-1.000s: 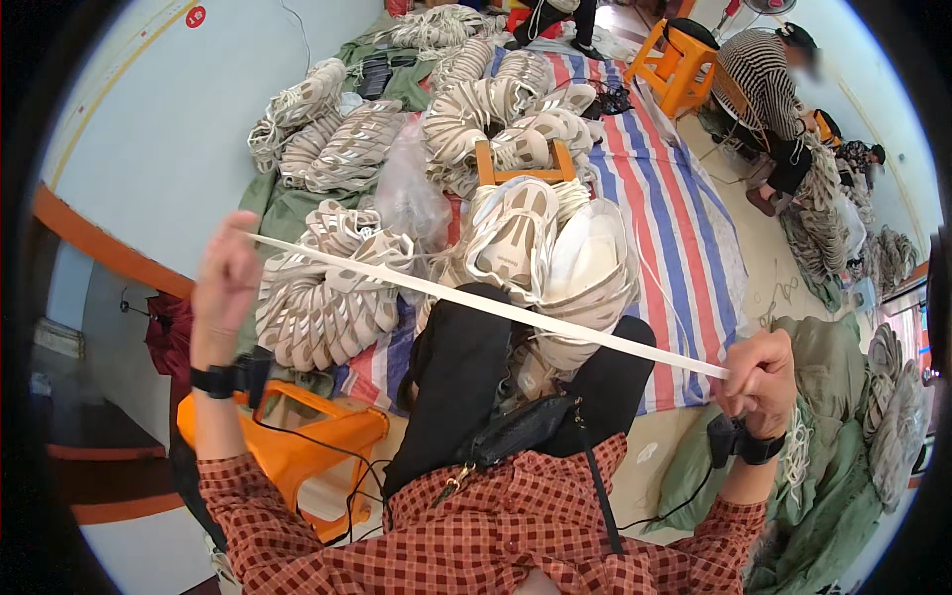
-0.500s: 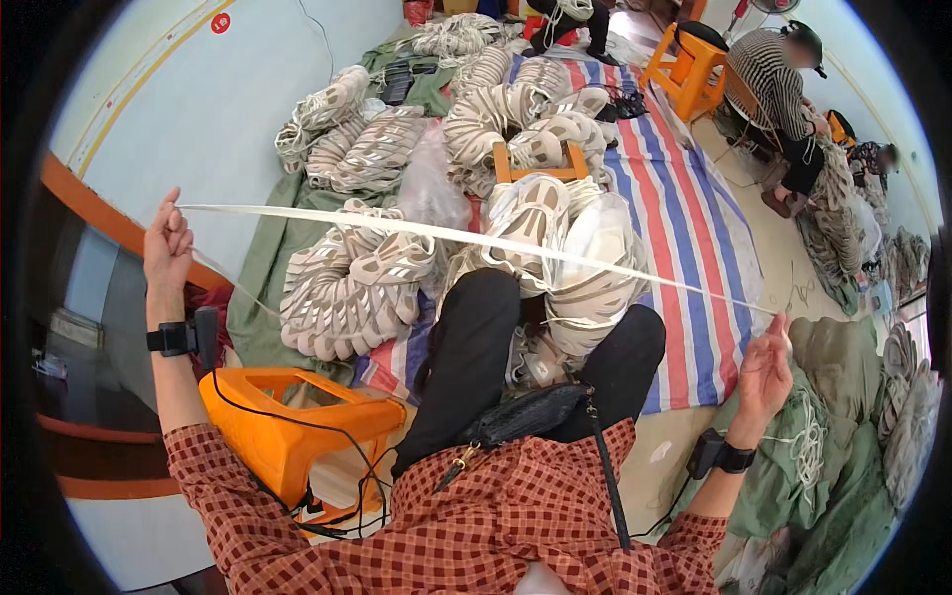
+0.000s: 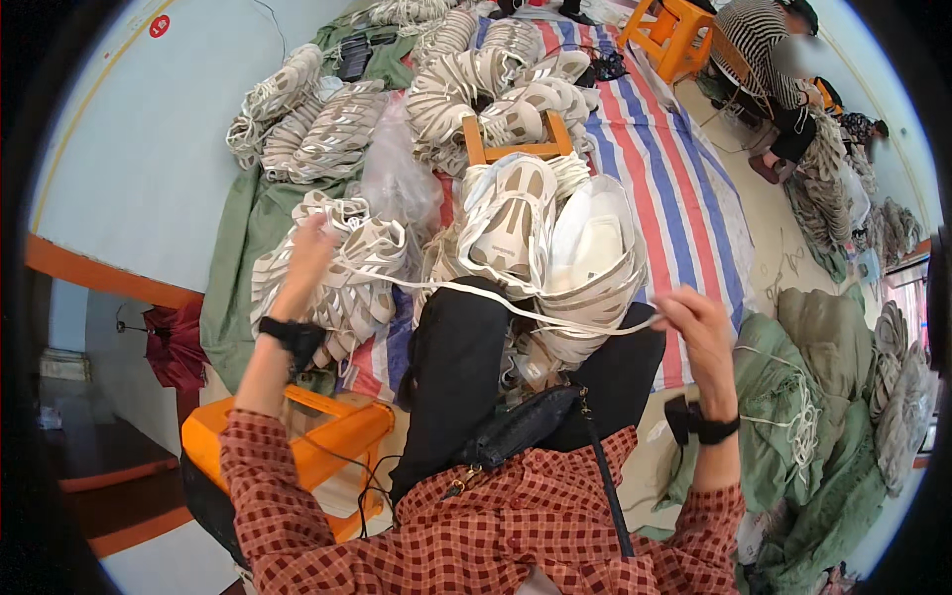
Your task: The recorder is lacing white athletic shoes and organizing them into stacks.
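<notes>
A white shoelace (image 3: 496, 297) hangs slack in a sagging line between my two hands, in front of my knees. My left hand (image 3: 310, 256), partly blurred, grips one end above a pile of beige and white shoe uppers (image 3: 367, 253). The other end is pinched in the fingers of my right hand (image 3: 702, 332), just right of my right knee. Between the hands, an upper with a tan tongue (image 3: 508, 233) faces me. Beside it rests a nested stack of uppers (image 3: 595, 263) with a pale insole area showing.
A small wooden frame (image 3: 516, 149) stands behind the near uppers. More bundled uppers (image 3: 332, 129) lie on striped sheeting (image 3: 679, 198). An orange stool (image 3: 297, 446) is at my left. Green sacks (image 3: 783, 397) with loose laces lie at right. A seated person (image 3: 759, 59) works at the far right.
My hands have come closer together, the left moving right and down, the right moving left. The shoelace, stretched taut before, now sags. The view has shifted slightly.
</notes>
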### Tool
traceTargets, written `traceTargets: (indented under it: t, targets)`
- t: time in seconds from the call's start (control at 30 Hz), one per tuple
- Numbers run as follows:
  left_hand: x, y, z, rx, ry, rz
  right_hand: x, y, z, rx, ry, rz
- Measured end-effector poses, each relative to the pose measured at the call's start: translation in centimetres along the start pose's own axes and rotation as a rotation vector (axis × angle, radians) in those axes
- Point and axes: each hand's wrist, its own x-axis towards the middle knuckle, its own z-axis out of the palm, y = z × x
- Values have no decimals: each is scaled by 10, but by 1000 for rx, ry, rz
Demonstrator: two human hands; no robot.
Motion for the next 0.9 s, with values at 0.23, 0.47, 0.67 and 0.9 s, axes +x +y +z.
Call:
traceTargets:
  t: [0.23, 0.47, 0.67, 0.9]
  targets:
    - [23, 134, 155, -466, -365, 79, 139, 2, 78, -308, -179, -27]
    - [54, 163, 164, -280, -561, 21, 192, 35, 107, -586, -141, -48]
    - [65, 160, 165, -611, -750, -131, 195, 35, 118, -630, -109, -111]
    - [62, 162, 161, -775, -777, -225, 184, 33, 133, -1083, -73, -439]
